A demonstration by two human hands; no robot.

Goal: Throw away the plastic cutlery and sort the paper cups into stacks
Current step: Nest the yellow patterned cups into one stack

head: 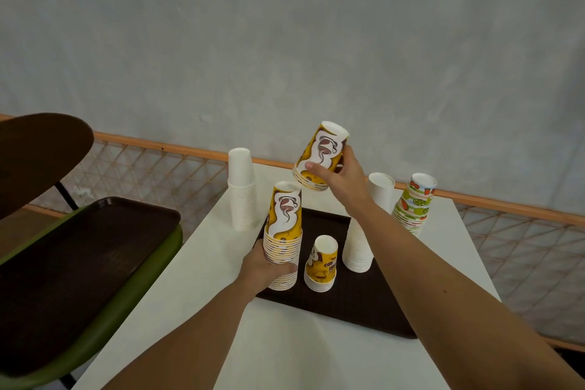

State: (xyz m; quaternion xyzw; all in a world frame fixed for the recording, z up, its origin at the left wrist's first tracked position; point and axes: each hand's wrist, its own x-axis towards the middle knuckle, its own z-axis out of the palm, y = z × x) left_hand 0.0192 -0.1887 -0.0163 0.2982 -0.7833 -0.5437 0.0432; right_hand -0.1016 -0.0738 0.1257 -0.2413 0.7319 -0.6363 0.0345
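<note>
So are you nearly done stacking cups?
Done: table white stack, tray white stack and fruit-print stack stand sorted; no cutlery shows. In hand: the right hand holds a small yellow stack high beside the tall yellow stack the left hand grips. Left: the short yellow stack on the tray.

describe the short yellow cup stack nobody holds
A dark brown rectangular tray lies on the white table. On it, the short yellow printed paper-cup stack stands between a taller yellow stack and a white stack; it is the shortest there.
</note>
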